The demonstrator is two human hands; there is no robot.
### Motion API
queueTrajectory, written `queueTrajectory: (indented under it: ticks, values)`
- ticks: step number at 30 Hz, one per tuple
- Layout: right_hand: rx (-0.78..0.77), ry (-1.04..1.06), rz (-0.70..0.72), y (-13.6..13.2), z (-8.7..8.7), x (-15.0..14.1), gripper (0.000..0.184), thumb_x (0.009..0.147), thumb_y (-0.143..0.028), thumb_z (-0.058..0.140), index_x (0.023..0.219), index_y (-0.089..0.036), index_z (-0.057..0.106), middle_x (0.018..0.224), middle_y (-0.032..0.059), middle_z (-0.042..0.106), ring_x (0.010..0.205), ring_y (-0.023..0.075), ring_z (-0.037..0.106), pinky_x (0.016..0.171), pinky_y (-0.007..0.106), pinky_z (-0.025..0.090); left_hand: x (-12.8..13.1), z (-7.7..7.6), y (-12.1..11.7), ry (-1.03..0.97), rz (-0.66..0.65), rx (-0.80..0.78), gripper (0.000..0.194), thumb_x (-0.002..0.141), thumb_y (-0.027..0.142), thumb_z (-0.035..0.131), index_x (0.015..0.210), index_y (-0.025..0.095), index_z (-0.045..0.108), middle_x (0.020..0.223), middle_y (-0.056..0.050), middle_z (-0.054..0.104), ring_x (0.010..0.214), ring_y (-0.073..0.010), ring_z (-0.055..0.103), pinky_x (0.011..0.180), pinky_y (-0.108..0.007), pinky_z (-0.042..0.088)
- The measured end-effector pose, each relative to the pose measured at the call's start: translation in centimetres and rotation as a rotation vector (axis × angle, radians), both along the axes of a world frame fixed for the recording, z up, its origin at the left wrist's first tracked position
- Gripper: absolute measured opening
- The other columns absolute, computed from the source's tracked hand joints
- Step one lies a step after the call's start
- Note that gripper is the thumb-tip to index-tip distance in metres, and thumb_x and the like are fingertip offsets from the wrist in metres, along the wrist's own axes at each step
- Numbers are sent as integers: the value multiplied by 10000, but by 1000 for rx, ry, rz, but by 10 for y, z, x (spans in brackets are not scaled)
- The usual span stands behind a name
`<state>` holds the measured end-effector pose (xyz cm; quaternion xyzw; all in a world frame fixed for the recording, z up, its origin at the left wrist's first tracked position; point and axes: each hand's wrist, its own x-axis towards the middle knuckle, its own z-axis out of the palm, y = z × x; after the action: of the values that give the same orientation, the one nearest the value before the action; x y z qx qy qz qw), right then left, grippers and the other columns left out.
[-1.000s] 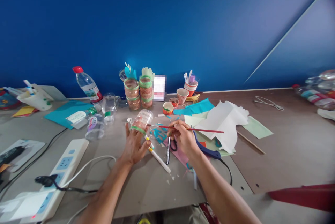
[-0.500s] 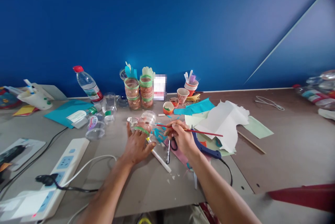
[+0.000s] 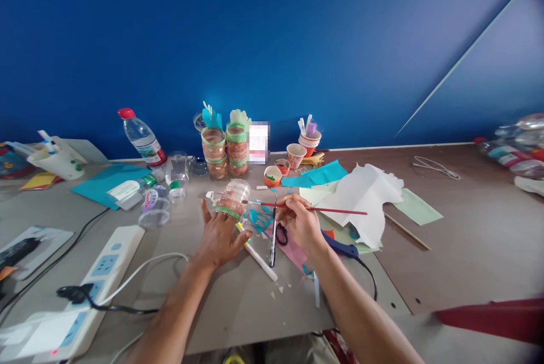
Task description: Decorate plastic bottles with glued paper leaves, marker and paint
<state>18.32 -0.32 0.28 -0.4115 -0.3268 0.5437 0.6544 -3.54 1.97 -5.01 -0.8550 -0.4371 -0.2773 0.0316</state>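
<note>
My left hand [image 3: 221, 239] steadies a cut clear plastic bottle [image 3: 233, 194] lying on its side, partly painted reddish brown with a green band at the near rim. The middle fingers reach into or against that rim, and the thumb sticks out to the right. A thin red paintbrush [image 3: 335, 210] is pinched in my right hand [image 3: 295, 218], its bristles at the bottle's right edge; whether they touch cannot be made out. Behind stand two similar painted bottle holders [image 3: 215, 151]. A small paper cup of green paint [image 3: 272, 176] sits right of the bottle.
Below the bottle lie a white marker [image 3: 259, 256], a black pen [image 3: 272, 245] and blue paper scraps [image 3: 259, 219]. A blue glue gun [image 3: 340, 245] and white paper [image 3: 365, 194] are to the right. At left are a power strip [image 3: 106, 262] and a red-capped bottle [image 3: 142, 137].
My right hand and the brush have shifted slightly right, bringing the bristles from the bottle's painted side to its right edge. My left hand stays on the bottle.
</note>
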Motion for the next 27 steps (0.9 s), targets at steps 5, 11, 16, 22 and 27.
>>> queueTrajectory:
  ticks: [5,11,16,22,27]
  values:
    - [68,97,-37,1,2,2,137,676,-345,698,671,-210,680,517,-20,637,469,136,574,435,229,386,-2,-2,0,-14,-6,20,596,972,595,362,1311,177,618,1193,-171,707,1188,-358,623,1219,-669,-57]
    - [84,135,-3,4,-4,2,171,673,-365,733,726,-209,689,545,-11,643,519,155,609,438,232,406,-5,-7,6,-82,-15,33,541,970,520,407,1381,206,566,1358,-175,643,1365,-362,509,1222,-657,-63]
    - [135,50,85,3,-8,2,168,730,-364,719,788,-208,694,595,5,671,535,143,612,484,229,452,-4,-9,7,-138,-19,37,555,976,526,392,1378,189,573,1401,-192,616,1388,-368,483,1215,-672,-50]
    - [177,-32,118,-2,-8,-2,163,744,-372,719,782,-213,714,599,15,700,514,145,591,498,248,452,-4,-2,2,-129,-28,1,625,992,592,312,1357,166,588,1362,-191,643,1298,-376,560,1213,-677,-68]
    - [173,-80,144,-4,-11,-4,153,745,-356,706,786,-210,729,601,12,704,488,147,578,493,264,465,-2,2,-1,-154,-38,-23,621,986,605,318,1387,198,563,1432,-180,589,1363,-377,509,1210,-700,-49]
